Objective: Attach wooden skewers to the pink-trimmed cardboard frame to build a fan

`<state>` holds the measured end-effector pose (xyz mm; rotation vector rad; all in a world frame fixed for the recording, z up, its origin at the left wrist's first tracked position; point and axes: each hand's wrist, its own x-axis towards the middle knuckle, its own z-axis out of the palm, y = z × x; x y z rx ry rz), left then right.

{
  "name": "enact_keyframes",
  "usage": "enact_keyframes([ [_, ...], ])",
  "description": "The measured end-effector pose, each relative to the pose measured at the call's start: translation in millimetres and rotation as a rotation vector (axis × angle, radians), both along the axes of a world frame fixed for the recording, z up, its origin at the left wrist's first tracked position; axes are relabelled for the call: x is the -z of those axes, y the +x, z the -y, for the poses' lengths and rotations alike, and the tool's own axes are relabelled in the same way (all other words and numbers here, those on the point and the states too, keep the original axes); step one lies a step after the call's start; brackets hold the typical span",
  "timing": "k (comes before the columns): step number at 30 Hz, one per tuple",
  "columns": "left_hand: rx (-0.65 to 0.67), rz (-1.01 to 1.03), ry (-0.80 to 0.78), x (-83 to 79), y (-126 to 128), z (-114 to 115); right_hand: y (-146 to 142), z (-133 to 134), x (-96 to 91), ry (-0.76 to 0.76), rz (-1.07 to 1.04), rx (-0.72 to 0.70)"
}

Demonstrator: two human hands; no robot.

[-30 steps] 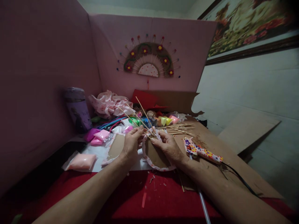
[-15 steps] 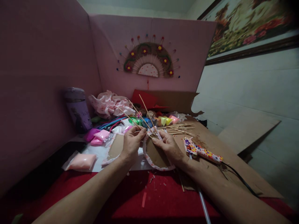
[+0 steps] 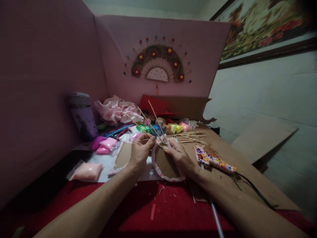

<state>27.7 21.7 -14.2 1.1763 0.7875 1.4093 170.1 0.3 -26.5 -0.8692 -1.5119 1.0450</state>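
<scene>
My right hand point(image 3: 178, 154) grips a rounded cardboard piece point(image 3: 166, 162) by its upper edge; pink-patterned fabric wraps its rim. Three thin wooden sticks point(image 3: 154, 112) fan upward from that edge. My left hand point(image 3: 140, 150) pinches the lower end of the leftmost stick point(image 3: 137, 125) against the cardboard's top. Fingers cover the exact joint. Behind my left hand, a second fabric-edged cardboard piece point(image 3: 123, 158) lies on a white sheet. To the right, a glue gun point(image 3: 214, 161) in flowered cloth lies on brown cardboard, with a clear glue stick point(image 3: 216, 216) reaching toward me.
Loose wooden sticks point(image 3: 190, 136) lie behind my right hand. Bagged coloured clay point(image 3: 86, 171) and a purple tumbler point(image 3: 83, 117) stand left, near crumpled pink fabric point(image 3: 116, 110). A decorated half-round fan point(image 3: 158, 62) hangs on the pink panel. A black cord point(image 3: 257, 191) runs right.
Almost nothing differs. Both hands keep their hold, and the sticks have shifted very slightly to the right.
</scene>
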Motion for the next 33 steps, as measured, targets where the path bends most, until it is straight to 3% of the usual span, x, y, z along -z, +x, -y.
enact_keyframes([
  [17,0.013,0.011,-0.015,-0.8,-1.3,-0.3,-2.0,-2.4,2.7,-0.07,-0.044,-0.068],
  [33,0.038,0.022,0.018,-0.2,-0.6,-1.5,-3.6,-1.8,-1.1,-0.025,-0.083,-0.077],
])
